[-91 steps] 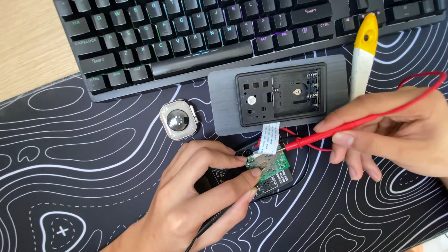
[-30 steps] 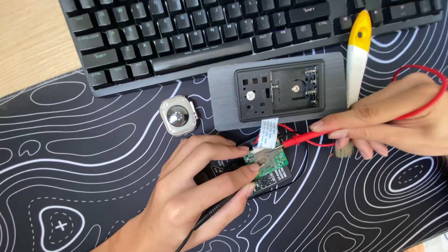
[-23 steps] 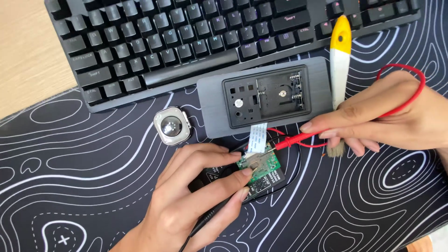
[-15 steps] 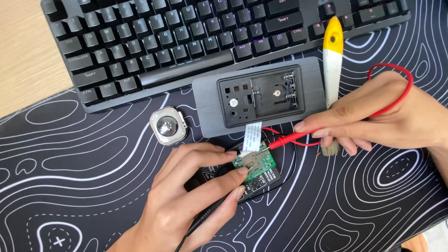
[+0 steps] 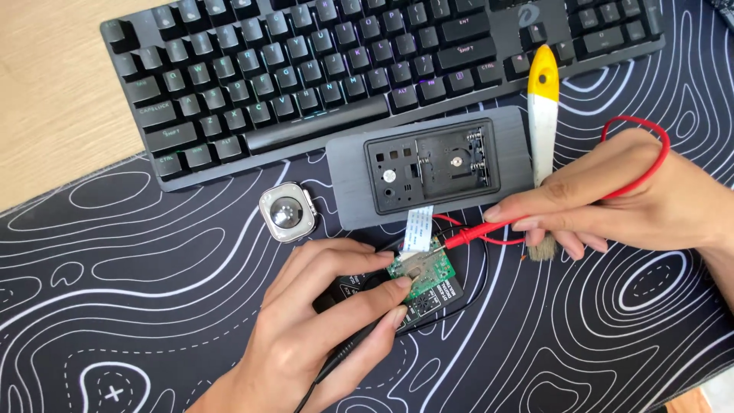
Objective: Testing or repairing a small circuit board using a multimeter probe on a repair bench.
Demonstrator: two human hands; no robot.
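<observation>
Probing is the step in hand. The green circuit board [image 5: 422,274] lies just below the grey panel [image 5: 428,164], joined by a white ribbon [image 5: 416,228]. The right hand [image 5: 619,195] pinches a red probe [image 5: 478,234] at the board's top edge — the left hand [image 5: 325,325] closes on a black probe [image 5: 359,346], fingertip pressing the board. Next likely calls for steady tips.

bright, even daylight; soft short shadows; sharp focus; no glare; slight edge distortion
</observation>
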